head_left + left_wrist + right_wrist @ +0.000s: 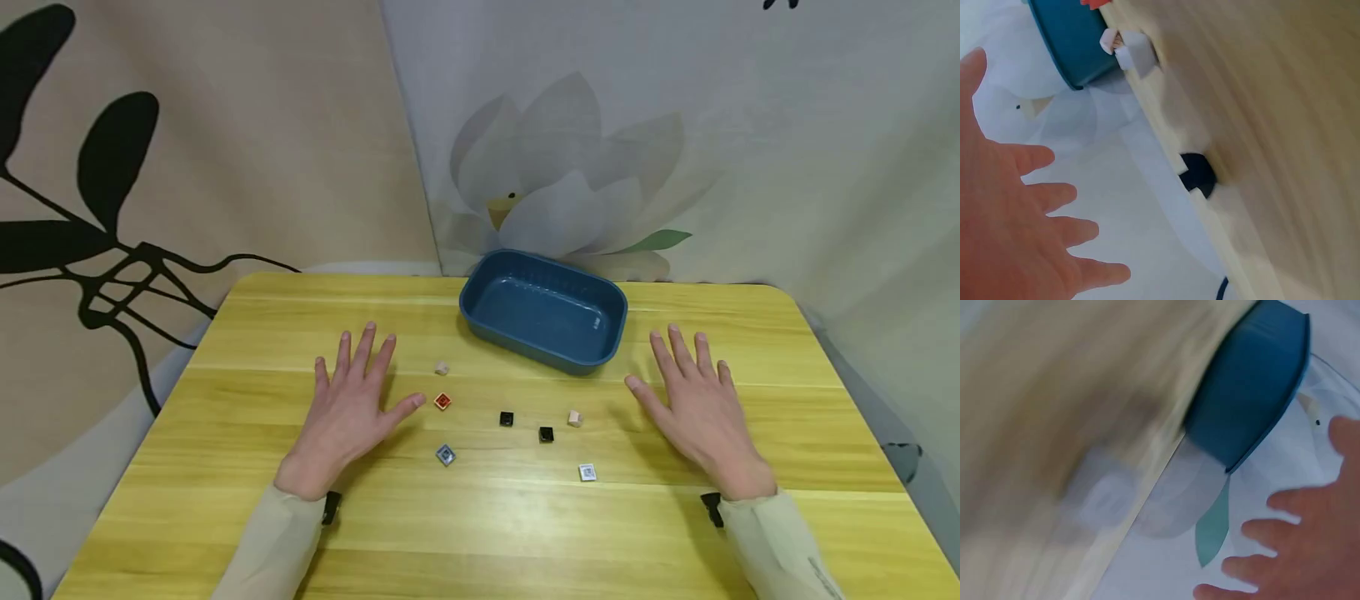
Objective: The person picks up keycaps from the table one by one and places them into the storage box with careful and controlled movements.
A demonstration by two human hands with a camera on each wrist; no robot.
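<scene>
My left hand point(348, 417) is spread flat-fingered over the left part of the table, palm down. Its thumb tip comes close to a small red square piece point(442, 402), and a grey-blue one point(446, 455) lies nearer to me. My right hand point(701, 412), fingers also straight and apart, is on the right. A beige piece point(574, 418) and a white square piece point(587, 472) lie to its left. Two black square pieces point(507, 419) sit between the hands. Neither hand holds anything. The pieces resemble keycaps, but are too small to be sure.
A blue rectangular tray point(543, 358) stands at the back edge of the wooden table point(450, 542). Another small beige piece point(442, 367) lies just left of it. Behind hangs a cloth point(300, 125) with plant and flower prints. The right wrist view is blurred.
</scene>
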